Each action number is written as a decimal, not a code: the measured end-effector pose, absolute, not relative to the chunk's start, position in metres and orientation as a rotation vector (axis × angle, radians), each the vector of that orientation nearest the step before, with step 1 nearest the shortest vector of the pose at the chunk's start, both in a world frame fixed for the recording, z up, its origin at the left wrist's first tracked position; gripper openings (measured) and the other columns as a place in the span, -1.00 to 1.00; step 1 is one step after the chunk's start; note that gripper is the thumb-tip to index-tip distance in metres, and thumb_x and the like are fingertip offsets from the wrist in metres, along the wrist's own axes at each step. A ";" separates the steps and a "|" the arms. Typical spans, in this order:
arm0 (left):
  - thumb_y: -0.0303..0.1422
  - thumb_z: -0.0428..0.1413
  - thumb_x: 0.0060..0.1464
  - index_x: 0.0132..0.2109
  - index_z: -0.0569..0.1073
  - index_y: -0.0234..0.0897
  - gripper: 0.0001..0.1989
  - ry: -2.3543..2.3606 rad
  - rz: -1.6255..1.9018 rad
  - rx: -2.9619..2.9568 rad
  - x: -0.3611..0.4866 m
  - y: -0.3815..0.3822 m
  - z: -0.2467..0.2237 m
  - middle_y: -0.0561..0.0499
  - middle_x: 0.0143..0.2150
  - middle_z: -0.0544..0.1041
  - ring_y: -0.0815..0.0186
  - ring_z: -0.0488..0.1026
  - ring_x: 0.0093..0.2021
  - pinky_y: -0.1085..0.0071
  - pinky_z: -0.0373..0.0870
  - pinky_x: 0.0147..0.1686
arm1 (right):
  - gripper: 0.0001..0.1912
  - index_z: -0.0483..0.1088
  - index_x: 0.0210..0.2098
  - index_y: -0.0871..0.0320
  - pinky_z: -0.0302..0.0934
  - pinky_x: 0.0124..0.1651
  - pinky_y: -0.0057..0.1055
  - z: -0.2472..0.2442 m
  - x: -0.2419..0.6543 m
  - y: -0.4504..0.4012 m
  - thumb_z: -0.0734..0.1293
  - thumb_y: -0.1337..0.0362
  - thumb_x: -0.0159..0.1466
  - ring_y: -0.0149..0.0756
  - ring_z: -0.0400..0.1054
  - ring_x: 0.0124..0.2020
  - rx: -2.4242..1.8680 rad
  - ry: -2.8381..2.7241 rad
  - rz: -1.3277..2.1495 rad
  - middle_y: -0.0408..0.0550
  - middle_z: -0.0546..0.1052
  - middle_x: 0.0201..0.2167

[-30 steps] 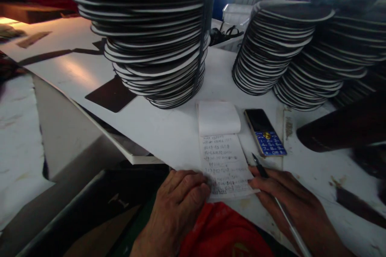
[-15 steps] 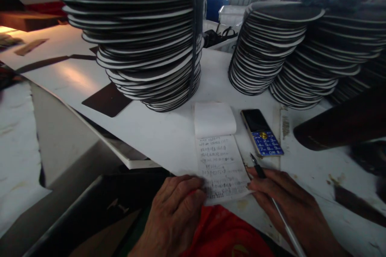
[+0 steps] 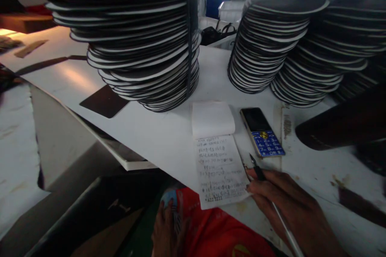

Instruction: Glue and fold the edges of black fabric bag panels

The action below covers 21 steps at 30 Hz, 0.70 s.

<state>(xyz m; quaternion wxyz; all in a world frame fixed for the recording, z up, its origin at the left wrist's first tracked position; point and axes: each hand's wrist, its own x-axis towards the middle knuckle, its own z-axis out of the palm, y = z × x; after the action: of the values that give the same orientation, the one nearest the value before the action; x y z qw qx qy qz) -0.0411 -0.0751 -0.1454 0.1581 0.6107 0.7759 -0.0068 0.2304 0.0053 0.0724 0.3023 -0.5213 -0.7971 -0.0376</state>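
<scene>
My right hand (image 3: 286, 200) is closed around a pen (image 3: 256, 168), its dark tip pointing away from me and its silver barrel running back across the hand. The fingertips rest by the right edge of a notepad (image 3: 221, 172), whose page is filled with handwritten lines. The pad's top sheet is folded back. Low over my lap, off the table, is my left hand (image 3: 164, 225), fingers stretched out beside a light blue patch with dark stripes (image 3: 173, 204); what that is I cannot make out. Red cloth (image 3: 217, 229) covers my lap.
A blue keypad phone (image 3: 267, 144) lies right of the notepad. Tall stacks of dark, white-edged round pieces stand at the left (image 3: 144, 68) and right (image 3: 268, 48). A dark cylinder (image 3: 337, 120) lies at the right. A flat brown piece (image 3: 104, 101) rests near the table's left edge.
My left hand has left the lower left corner of the notepad and dropped toward my lap, uncovering that corner. The right hand with the pen has hardly moved.
</scene>
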 end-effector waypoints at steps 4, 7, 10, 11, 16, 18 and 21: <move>-0.25 0.12 0.00 0.20 0.27 -0.26 -0.41 2.174 -0.220 1.798 -0.024 -0.073 -0.164 -0.25 0.28 0.15 -0.21 0.02 0.26 -0.16 0.08 0.09 | -0.70 0.42 -0.36 0.07 0.37 -0.32 -0.47 0.067 0.234 0.005 0.10 0.40 0.32 -0.35 0.46 -0.36 -1.362 -2.143 -0.101 -0.11 0.56 -0.38; -0.33 0.09 0.01 0.18 0.30 -0.20 -0.46 2.152 -0.322 1.829 -0.020 -0.068 -0.161 -0.21 0.30 0.13 -0.23 -0.03 0.27 -0.18 0.05 0.08 | -0.83 0.41 -0.27 0.08 0.36 -0.20 -0.47 0.058 0.239 0.002 0.21 0.40 0.27 -0.33 0.44 -0.23 -1.339 -2.163 -0.069 -0.08 0.53 -0.24; -0.34 0.07 0.03 0.18 0.30 -0.17 -0.48 2.145 -0.388 1.843 -0.019 -0.065 -0.157 -0.21 0.30 0.12 -0.21 -0.03 0.27 -0.16 0.06 0.07 | -0.85 0.40 -0.23 0.07 0.33 -0.13 -0.44 0.051 0.241 -0.001 0.22 0.40 0.28 -0.31 0.41 -0.16 -1.365 -2.138 -0.020 -0.08 0.51 -0.19; -0.35 0.07 0.02 0.18 0.30 -0.16 -0.47 2.149 -0.404 1.845 -0.019 -0.065 -0.157 -0.20 0.30 0.12 -0.21 -0.03 0.27 -0.16 0.05 0.07 | -0.85 0.40 -0.23 0.07 0.32 -0.11 -0.43 0.050 0.241 -0.002 0.22 0.40 0.28 -0.31 0.40 -0.15 -1.382 -2.136 -0.012 -0.09 0.51 -0.18; -0.35 0.05 0.05 0.20 0.28 -0.15 -0.48 2.164 -0.434 1.852 -0.017 -0.068 -0.156 -0.19 0.31 0.11 -0.20 -0.01 0.26 -0.14 0.06 0.07 | -0.86 0.43 -0.24 0.03 0.35 -0.16 -0.44 0.048 0.241 -0.001 0.25 0.35 0.27 -0.31 0.42 -0.16 -1.384 -2.122 -0.072 -0.11 0.51 -0.14; -0.37 0.06 0.05 0.20 0.27 -0.13 -0.47 2.157 -0.424 1.862 -0.018 -0.068 -0.156 -0.17 0.30 0.12 -0.18 0.00 0.26 -0.11 0.08 0.06 | -0.85 0.44 -0.26 0.02 0.36 -0.19 -0.46 0.048 0.241 -0.001 0.25 0.35 0.27 -0.33 0.44 -0.19 -1.383 -2.118 -0.075 -0.12 0.52 -0.16; -0.42 0.02 0.08 0.16 0.32 -0.13 -0.53 2.140 -0.394 1.878 -0.021 -0.066 -0.153 -0.15 0.27 0.18 -0.14 0.04 0.24 -0.07 0.12 0.05 | -0.86 0.43 -0.27 0.03 0.35 -0.16 -0.47 0.047 0.241 -0.001 0.25 0.35 0.27 -0.34 0.43 -0.19 -1.374 -2.109 -0.069 -0.12 0.53 -0.18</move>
<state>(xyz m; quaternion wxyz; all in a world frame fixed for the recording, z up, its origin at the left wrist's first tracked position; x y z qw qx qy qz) -0.0208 -0.0665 -0.1526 0.1333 0.6475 0.7379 -0.1358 0.2410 -0.0010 0.0474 0.3065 -0.5194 -0.7973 -0.0262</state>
